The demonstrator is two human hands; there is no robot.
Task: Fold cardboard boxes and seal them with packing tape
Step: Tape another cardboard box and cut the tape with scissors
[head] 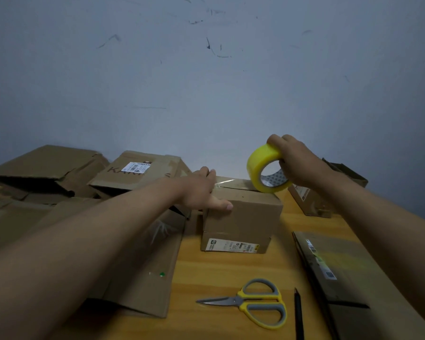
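A small closed cardboard box (245,217) stands on the wooden table (221,268), a white label low on its near side. Clear tape runs along its top seam. My left hand (204,190) rests on the box's top left edge, fingers flat on top and thumb down on the near face. My right hand (297,160) grips a yellow roll of packing tape (263,168) from above. The roll stands on edge over the right end of the box top, touching it.
Yellow-and-grey scissors (253,303) and a black pen (298,315) lie near the front. Flattened cardboard (138,266) lies left, another flat piece (349,278) right. Folded boxes (138,175) are stacked at the back left by the wall, one more box (314,200) back right.
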